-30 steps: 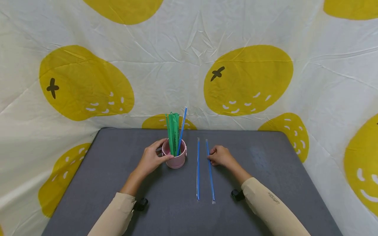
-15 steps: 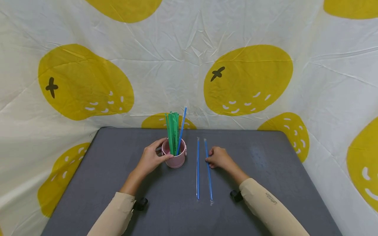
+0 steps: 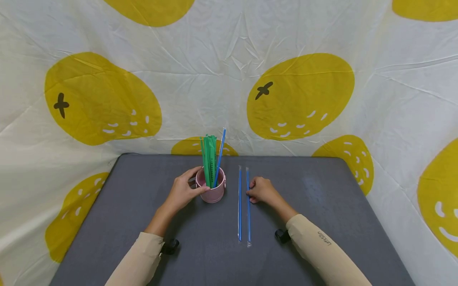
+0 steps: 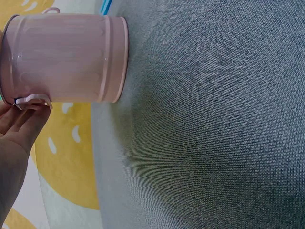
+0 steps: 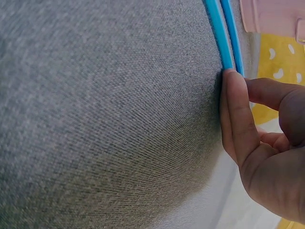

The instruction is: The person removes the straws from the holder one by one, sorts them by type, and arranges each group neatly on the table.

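Observation:
A small pink bucket stands upright on the table, left of centre in the head view. My left hand grips it at the rim from the left, thumb at the front and fingers round the far side. Several green-wrapped straws and one blue straw lean inside it. To its right two blue straws in clear wrappers lie side by side, pointing away from me. With my right hand I pinch the right straw above its middle; the left straw lies a little apart from it.
The dark grey table ends just behind the bucket. A white cloth with yellow fruit prints hangs along the back and sides. Black wrist cameras sit at both sleeves, the right one close over the table.
My right hand has moved the right straw leftward, closer to the other one, and its slant has turned nearly parallel. My left hand and the bucket have stayed put.

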Motion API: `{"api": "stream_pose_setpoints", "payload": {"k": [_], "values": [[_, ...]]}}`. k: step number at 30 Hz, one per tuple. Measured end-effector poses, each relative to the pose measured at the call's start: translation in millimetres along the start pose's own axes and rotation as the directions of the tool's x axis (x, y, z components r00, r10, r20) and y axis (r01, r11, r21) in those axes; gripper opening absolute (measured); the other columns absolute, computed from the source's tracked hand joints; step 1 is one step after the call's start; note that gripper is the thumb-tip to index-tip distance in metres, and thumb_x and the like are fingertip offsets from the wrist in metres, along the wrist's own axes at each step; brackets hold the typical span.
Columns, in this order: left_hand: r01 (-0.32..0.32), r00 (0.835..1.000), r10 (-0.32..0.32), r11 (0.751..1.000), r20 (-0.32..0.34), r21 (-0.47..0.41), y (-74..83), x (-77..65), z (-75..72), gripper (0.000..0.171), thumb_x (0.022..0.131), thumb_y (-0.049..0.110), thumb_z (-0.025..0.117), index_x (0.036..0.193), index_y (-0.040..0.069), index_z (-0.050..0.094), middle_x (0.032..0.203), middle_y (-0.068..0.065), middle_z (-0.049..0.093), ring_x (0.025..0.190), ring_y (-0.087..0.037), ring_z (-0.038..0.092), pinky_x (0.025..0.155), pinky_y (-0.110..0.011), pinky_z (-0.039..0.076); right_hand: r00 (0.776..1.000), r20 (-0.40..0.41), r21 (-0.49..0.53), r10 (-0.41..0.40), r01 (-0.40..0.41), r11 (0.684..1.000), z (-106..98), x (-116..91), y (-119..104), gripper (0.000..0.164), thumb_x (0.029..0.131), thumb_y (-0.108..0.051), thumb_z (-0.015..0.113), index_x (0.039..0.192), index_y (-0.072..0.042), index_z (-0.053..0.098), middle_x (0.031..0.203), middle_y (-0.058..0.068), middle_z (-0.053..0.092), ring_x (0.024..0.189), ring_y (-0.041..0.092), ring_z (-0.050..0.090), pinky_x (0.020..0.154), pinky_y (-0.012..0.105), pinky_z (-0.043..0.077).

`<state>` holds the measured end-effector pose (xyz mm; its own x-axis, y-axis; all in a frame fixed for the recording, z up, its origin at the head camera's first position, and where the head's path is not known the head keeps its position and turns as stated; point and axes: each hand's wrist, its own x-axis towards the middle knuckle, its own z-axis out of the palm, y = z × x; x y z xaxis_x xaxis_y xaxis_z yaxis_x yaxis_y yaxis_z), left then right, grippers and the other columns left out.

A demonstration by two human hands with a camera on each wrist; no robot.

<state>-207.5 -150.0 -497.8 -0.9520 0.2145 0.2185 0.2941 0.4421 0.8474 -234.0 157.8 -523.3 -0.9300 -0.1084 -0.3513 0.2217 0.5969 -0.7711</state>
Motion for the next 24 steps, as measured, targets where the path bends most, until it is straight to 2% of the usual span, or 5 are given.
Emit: {"api": "stream_pose_setpoints", "payload": {"k": [7,10,15,21,24], "values": [[-0.013,1.000,0.013,1.000,-0.004,0.013,-0.1,-0.7,-0.1,0.079,0.078,0.027,0.093,0.145,0.005,0.058,0.139,-0.018,0.064,0.122,-0.038,0.067,0.095,-0.047,0.061,0.999,0.003,-0.002,-0.035,0.035,0.999,-6,-1,-3,0.020,0.085,0.001,0.078,0.095,0.005,0.062,0.062,0.011,0.069,0.050,0.016,0.069,0.051,0.032,0.063],[-0.022,1.000,0.022,1.000,-0.005,0.013,-0.8,-1.2,0.1,0.078,0.078,0.027,0.093,0.145,0.005,0.058,0.139,-0.018,0.064,0.122,-0.037,0.067,0.095,-0.046,0.061,0.993,-0.015,-0.031,-0.120,0.119,0.992,-12,-2,-7,0.020,0.087,-0.004,0.078,0.098,0.005,0.064,0.069,0.010,0.071,0.054,0.017,0.070,0.052,0.032,0.063],[-0.027,1.000,0.027,1.000,0.003,0.007,-0.6,-1.5,0.4,0.077,0.079,0.026,0.092,0.145,0.005,0.057,0.139,-0.018,0.064,0.123,-0.038,0.067,0.095,-0.044,0.062,0.960,-0.032,-0.070,-0.279,0.276,0.959,-23,-3,-21,0.028,0.091,-0.013,0.077,0.111,0.005,0.068,0.090,0.012,0.075,0.066,0.018,0.071,0.057,0.028,0.060],[-0.018,1.000,0.018,1.000,0.002,-0.002,-1.5,-1.8,0.9,0.078,0.079,0.025,0.092,0.145,0.004,0.057,0.139,-0.019,0.063,0.123,-0.040,0.066,0.096,-0.046,0.061,0.912,-0.017,0.065,-0.410,0.410,0.910,-27,4,-41,0.031,0.097,-0.011,0.073,0.122,0.006,0.065,0.111,0.021,0.074,0.092,0.025,0.074,0.078,0.035,0.066],[-0.013,1.000,0.013,1.000,-0.001,-0.008,-1.3,-1.7,0.4,0.078,0.078,0.025,0.092,0.145,0.004,0.057,0.140,-0.019,0.063,0.124,-0.039,0.065,0.096,-0.047,0.061,0.902,-0.032,0.145,-0.430,0.429,0.891,-26,10,-52,0.031,0.098,-0.010,0.071,0.124,0.005,0.065,0.117,0.022,0.073,0.099,0.030,0.074,0.085,0.042,0.065]]}}
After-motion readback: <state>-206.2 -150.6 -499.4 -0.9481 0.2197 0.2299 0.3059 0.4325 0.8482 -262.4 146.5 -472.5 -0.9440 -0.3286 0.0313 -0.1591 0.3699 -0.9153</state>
